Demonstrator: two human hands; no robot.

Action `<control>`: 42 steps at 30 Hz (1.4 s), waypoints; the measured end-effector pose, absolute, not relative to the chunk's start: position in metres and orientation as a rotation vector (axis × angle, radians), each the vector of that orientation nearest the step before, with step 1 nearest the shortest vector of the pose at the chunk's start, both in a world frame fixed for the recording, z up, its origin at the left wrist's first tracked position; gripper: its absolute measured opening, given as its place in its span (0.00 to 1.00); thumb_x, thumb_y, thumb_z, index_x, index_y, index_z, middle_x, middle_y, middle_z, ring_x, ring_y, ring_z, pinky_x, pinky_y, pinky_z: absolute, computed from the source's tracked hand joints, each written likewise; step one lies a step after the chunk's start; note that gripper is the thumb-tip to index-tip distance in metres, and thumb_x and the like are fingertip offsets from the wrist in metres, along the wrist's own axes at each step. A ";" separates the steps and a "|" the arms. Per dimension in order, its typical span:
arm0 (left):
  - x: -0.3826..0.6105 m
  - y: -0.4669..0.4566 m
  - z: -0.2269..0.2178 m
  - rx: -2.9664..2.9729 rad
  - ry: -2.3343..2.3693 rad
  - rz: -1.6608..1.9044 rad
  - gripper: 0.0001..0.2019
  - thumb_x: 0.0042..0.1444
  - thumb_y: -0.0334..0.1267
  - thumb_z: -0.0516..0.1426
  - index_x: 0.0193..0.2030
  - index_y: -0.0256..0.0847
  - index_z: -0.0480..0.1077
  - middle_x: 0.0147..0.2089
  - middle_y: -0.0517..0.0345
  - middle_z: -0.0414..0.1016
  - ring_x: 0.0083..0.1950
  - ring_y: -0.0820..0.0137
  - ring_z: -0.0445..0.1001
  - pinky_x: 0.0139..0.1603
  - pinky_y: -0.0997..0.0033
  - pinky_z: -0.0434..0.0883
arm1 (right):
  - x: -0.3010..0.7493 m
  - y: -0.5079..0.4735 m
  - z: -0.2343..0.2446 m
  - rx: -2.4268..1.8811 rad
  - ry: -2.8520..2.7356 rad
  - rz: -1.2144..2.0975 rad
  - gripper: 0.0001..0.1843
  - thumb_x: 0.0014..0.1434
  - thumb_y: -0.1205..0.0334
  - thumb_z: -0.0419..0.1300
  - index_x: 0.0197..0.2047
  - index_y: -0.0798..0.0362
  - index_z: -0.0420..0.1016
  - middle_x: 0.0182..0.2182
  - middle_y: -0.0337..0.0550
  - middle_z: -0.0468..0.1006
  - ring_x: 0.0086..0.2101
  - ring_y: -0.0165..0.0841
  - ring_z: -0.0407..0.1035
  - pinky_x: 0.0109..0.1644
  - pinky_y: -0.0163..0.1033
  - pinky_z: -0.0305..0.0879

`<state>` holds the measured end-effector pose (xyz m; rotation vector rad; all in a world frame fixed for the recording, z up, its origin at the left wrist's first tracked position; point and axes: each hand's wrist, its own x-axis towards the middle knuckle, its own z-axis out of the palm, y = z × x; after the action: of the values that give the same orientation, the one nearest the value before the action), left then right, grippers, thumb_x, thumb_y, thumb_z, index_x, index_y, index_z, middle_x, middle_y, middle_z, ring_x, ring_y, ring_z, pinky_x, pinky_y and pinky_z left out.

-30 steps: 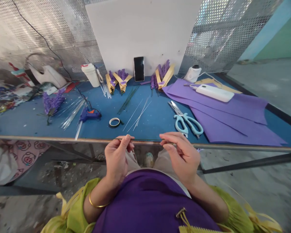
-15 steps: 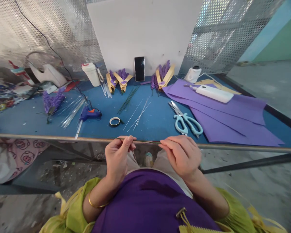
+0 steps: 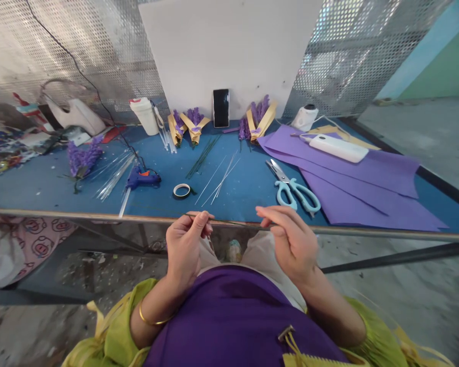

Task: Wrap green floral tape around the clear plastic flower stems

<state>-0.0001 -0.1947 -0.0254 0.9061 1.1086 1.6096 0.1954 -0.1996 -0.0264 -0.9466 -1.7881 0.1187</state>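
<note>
My left hand (image 3: 184, 245) and my right hand (image 3: 290, 239) are raised just in front of the table's metal edge (image 3: 99, 218), over my lap. Both pinch the ends of a thin dark wire (image 3: 229, 222) stretched level between them. The left thumb and forefinger close on its left end, the right fingertips on its right end. A purple sheet (image 3: 233, 321) lies across my lap below the hands.
On the blue table lie light-blue scissors (image 3: 295, 189), a tape roll (image 3: 181, 191), loose wires (image 3: 219, 179), a blue glue gun (image 3: 141, 178), purple foam sheets (image 3: 367, 183) with a white device (image 3: 338, 148), purple paper flowers (image 3: 82, 159), a phone (image 3: 221, 107) and a white cup (image 3: 145, 116).
My right hand has turned slightly, fingers lifting and its fingertips shifting a little right along the wire. The left hand has stayed almost still.
</note>
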 end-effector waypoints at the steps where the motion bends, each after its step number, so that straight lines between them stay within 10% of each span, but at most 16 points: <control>1: -0.001 -0.194 -0.026 0.898 1.112 1.621 0.09 0.52 0.40 0.63 0.27 0.37 0.76 0.23 0.61 0.70 0.24 0.80 0.64 0.26 0.79 0.61 | 0.196 -0.200 -0.026 -0.975 -1.728 0.189 0.16 0.64 0.67 0.48 0.50 0.51 0.73 0.39 0.46 0.76 0.34 0.33 0.71 0.38 0.41 0.67; 17: -0.001 -0.198 -0.027 1.012 1.120 1.570 0.07 0.54 0.40 0.61 0.32 0.39 0.78 0.27 0.59 0.75 0.28 0.78 0.69 0.29 0.80 0.64 | 0.188 -0.205 -0.027 -1.135 -1.754 0.559 0.06 0.57 0.69 0.61 0.30 0.51 0.71 0.27 0.35 0.74 0.29 0.27 0.68 0.34 0.33 0.62; 42: 0.002 -0.193 -0.024 1.044 1.179 1.504 0.13 0.47 0.41 0.65 0.19 0.37 0.71 0.20 0.61 0.70 0.24 0.78 0.64 0.28 0.77 0.62 | 0.192 -0.208 -0.051 -0.995 -2.072 -0.070 0.11 0.57 0.73 0.61 0.44 0.55 0.71 0.35 0.45 0.77 0.36 0.34 0.69 0.43 0.40 0.64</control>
<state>0.0022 -0.1925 -0.0241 1.0444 1.1789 1.5035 0.1916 -0.2084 -0.0508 -0.9951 -2.0720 -0.0702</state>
